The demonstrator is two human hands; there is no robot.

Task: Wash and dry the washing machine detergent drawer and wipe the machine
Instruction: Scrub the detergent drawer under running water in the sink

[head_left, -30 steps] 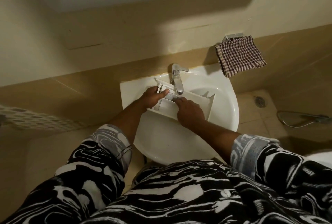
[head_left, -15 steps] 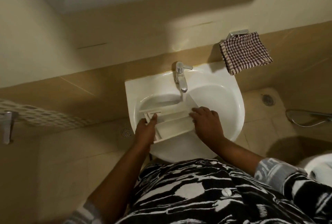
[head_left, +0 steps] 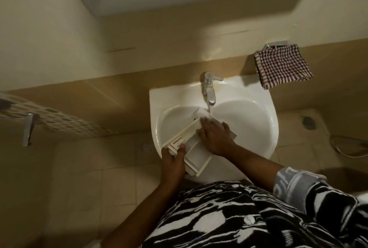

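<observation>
The white detergent drawer (head_left: 196, 155) lies slantwise in the white basin (head_left: 251, 120), one end under the chrome tap (head_left: 209, 88), the other over the basin's near rim. Water runs from the tap onto its far end. My left hand (head_left: 172, 160) grips the drawer's near left corner, thumb over its edge. My right hand (head_left: 215, 136) lies flat on the drawer's inside with fingers spread, covering its middle.
A red-and-white checked cloth (head_left: 282, 65) hangs on a wall holder right of the basin. A perforated shelf (head_left: 49, 118) sticks out at the left. Floor drains (head_left: 146, 146) sit below on the tiled floor, and a hose (head_left: 350, 146) lies at the right.
The drawer has swung from lying across the basin to slanting toward me. My left hand moved to its near corner and my right hand went onto its inside.
</observation>
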